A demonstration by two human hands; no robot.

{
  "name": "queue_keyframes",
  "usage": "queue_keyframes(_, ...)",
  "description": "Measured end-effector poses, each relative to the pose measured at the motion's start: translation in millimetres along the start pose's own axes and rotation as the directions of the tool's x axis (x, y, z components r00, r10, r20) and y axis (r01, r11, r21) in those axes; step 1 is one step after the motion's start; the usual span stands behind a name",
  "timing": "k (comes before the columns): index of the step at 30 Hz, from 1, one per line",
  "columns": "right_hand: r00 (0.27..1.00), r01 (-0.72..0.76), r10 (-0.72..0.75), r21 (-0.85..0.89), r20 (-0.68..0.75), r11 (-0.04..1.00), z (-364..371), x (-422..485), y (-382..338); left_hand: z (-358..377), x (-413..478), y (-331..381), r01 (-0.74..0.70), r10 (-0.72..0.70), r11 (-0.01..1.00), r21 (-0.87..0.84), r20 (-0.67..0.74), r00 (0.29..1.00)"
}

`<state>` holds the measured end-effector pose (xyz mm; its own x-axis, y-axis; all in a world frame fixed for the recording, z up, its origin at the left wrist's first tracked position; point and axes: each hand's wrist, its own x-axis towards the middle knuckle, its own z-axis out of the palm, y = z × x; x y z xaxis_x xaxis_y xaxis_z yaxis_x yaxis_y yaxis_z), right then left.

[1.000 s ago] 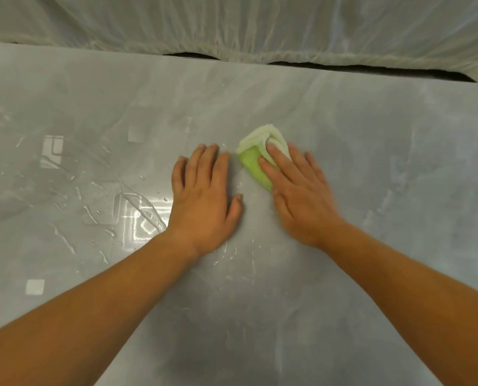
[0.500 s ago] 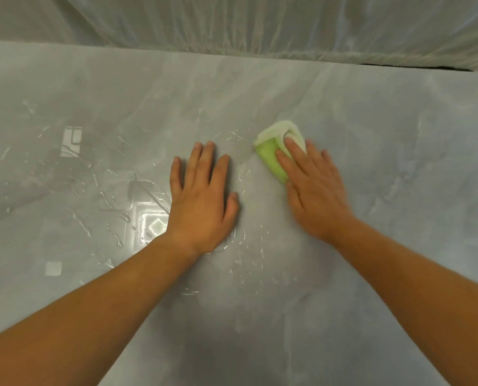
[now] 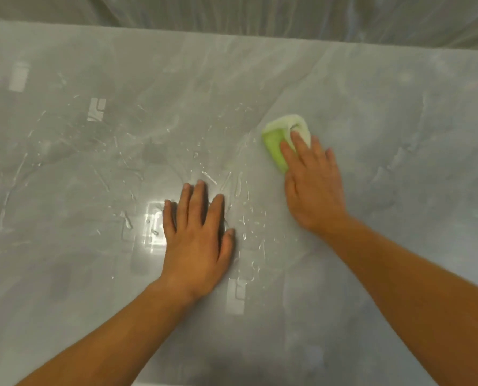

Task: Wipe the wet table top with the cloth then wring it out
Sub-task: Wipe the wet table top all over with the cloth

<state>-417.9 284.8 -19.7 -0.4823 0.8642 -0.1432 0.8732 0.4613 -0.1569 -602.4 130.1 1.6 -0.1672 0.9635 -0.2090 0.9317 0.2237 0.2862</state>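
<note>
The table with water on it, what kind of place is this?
Probably an indoor work or practice room, though I can't be sure. The glossy grey table top shows square light reflections, and see-through plastic sheeting hangs behind its far edge.

This is looking like an indoor room, though which kind cannot be told. A glossy, grey marble-patterned table top (image 3: 371, 79) is throwing back square light reflections (image 3: 154, 227) from overhead, and translucent plastic sheeting (image 3: 260, 12) is hanging in folds just behind its far edge.
</note>
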Motion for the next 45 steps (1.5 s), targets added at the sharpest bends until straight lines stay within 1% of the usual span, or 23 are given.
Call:
queue_keyframes(2,0.997,-0.075,0.075,0.006,-0.025,0.997,2,-5,-9,3,-7,-1,0.034,-0.034,0.999,-0.003,-0.012,0.999)
queue_keyframes(3,0.997,-0.067,0.066,-0.004,-0.032,0.998,6,-21,-18,3,-11,-2,0.045,-0.045,0.999,-0.004,-0.014,0.999)
queue_keyframes(7,0.982,0.18,-0.178,-0.015,0.061,0.984,17,-111,-40,5,-28,-3,0.078,-0.079,0.997,0.015,0.005,0.997)
queue_keyframes(9,0.953,0.288,-0.286,-0.005,0.097,0.958,16,-114,-27,5,-40,-3,0.075,-0.076,0.996,0.042,0.008,0.997)
queue_keyframes(10,0.952,0.295,-0.293,-0.016,0.094,0.955,15,-105,-19,5,-45,-4,0.069,-0.07,0.996,0.055,0.011,0.998)
queue_keyframes(11,0.963,0.263,-0.261,-0.024,0.074,0.965,15,-91,-13,6,-49,-4,0.062,-0.064,0.996,0.066,0.022,0.998)
queue_keyframes(14,1.0,0.011,-0.012,0.038,0.018,0.999,8,-69,-17,11,-57,-9,0.055,-0.059,0.997,0.059,0.074,0.996)
queue_keyframes(16,0.999,-0.042,0.042,0.028,-0.003,0.999,12,-92,-36,12,-58,-11,0.055,-0.06,0.997,0.052,0.09,0.994)
queue_keyframes(18,0.997,0.065,-0.064,-0.02,0.05,0.998,19,-136,-53,10,-58,-11,0.056,-0.061,0.997,0.047,0.097,0.993)
queue_keyframes(20,0.972,0.204,-0.203,0.001,0.121,0.979,24,-173,-53,8,-57,-10,0.06,-0.064,0.997,0.039,0.106,0.992)
queue_keyframes(22,0.95,0.285,-0.284,0.011,0.127,0.958,25,-176,-38,7,-57,-11,0.062,-0.067,0.997,0.043,0.117,0.991)
queue_keyframes(24,0.974,0.206,-0.207,0.02,0.091,0.978,25,-165,-28,7,-57,-12,0.057,-0.064,0.997,0.058,0.124,0.99)
queue_keyframes(26,0.999,0.014,-0.017,0.075,0.039,0.997,23,-159,-32,8,-57,-13,0.044,-0.052,0.997,0.064,0.136,0.989)
queue_keyframes(28,0.994,-0.108,0.108,0.091,0.004,0.99,27,-172,-53,9,-58,-15,0.038,-0.044,0.998,0.044,0.136,0.99)
queue_keyframes(29,0.993,-0.114,0.114,0.08,0.006,0.99,30,-184,-65,9,-58,-16,0.034,-0.037,0.999,0.027,0.128,0.991)
queue_keyframes(32,0.998,0.003,-0.008,0.069,0.06,0.998,39,-227,-85,9,-68,-19,0.004,-0.003,1.0,-0.018,0.086,0.996)
queue_keyframes(35,0.996,0.068,-0.074,0.105,0.059,0.992,39,-236,-71,10,-91,-28,-0.028,0.03,0.999,-0.036,0.062,0.998)
queue_keyframes(36,0.999,0.025,-0.03,0.12,0.043,0.992,39,-233,-65,10,-97,-34,-0.035,0.037,0.999,-0.03,0.062,0.997)
queue_keyframes(38,0.987,-0.161,0.161,0.165,0.011,0.973,39,-227,-65,9,-106,-48,-0.035,0.036,0.999,-0.015,0.059,0.998)
queue_keyframes(40,0.941,-0.334,0.339,0.195,0.01,0.922,41,-228,-84,7,-109,-62,-0.046,0.046,0.999,0.002,0.046,0.998)
queue_keyframes(41,0.927,-0.371,0.376,0.196,0.013,0.908,43,-232,-98,7,-109,-67,-0.066,0.065,0.998,0.013,0.039,0.997)
queue_keyframes(42,0.931,-0.361,0.364,0.182,0.018,0.915,45,-239,-115,7,-108,-72,-0.087,0.086,0.996,0.021,0.035,0.996)
queue_keyframes(45,0.979,-0.201,0.197,0.092,0.055,0.975,56,-265,-159,5,-103,-79,-0.108,0.107,0.994,0.02,0.025,0.994)
